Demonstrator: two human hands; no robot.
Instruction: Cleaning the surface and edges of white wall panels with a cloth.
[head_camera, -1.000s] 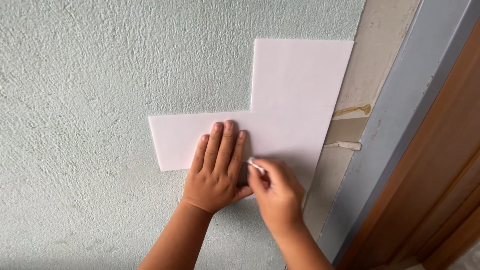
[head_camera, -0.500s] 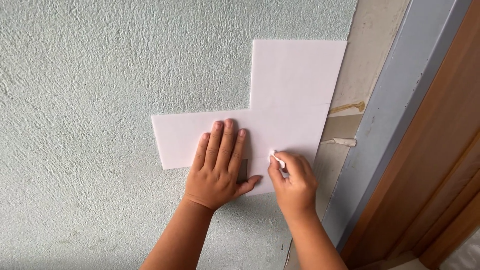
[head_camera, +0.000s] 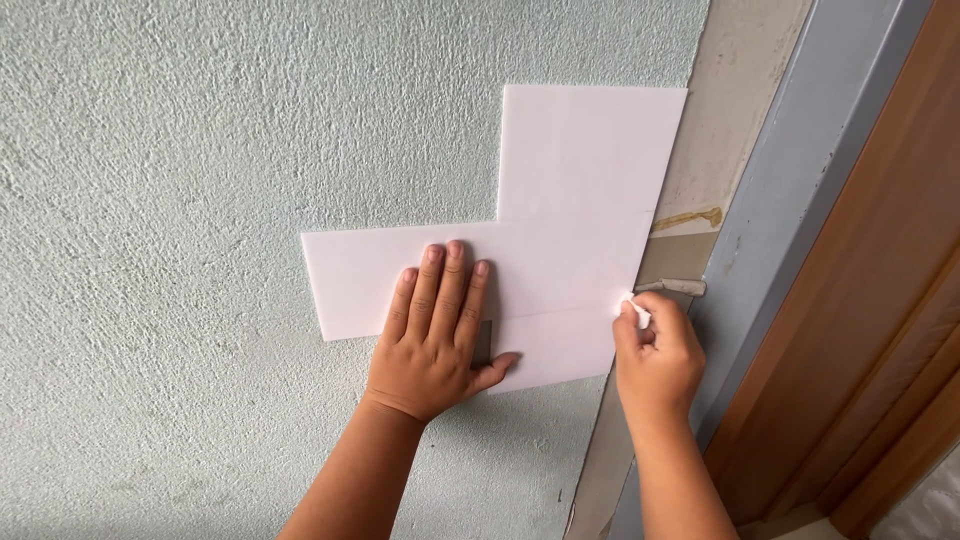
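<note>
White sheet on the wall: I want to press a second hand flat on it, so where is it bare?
Bare: the white sheet's upper part, and its left strip beside the left hand. Crowded: the lower right edge, where the right hand pinches a small white piece.

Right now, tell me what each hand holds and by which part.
The right hand pinches a small white piece at its lower end, tip against the white sheet. The left hand holds nothing; it presses flat on that sheet.

Left hand (head_camera: 435, 340) flat on white sheet (head_camera: 560, 220), right hand (head_camera: 655, 360) pinching its edge, textured wall (head_camera: 200, 200)
</note>
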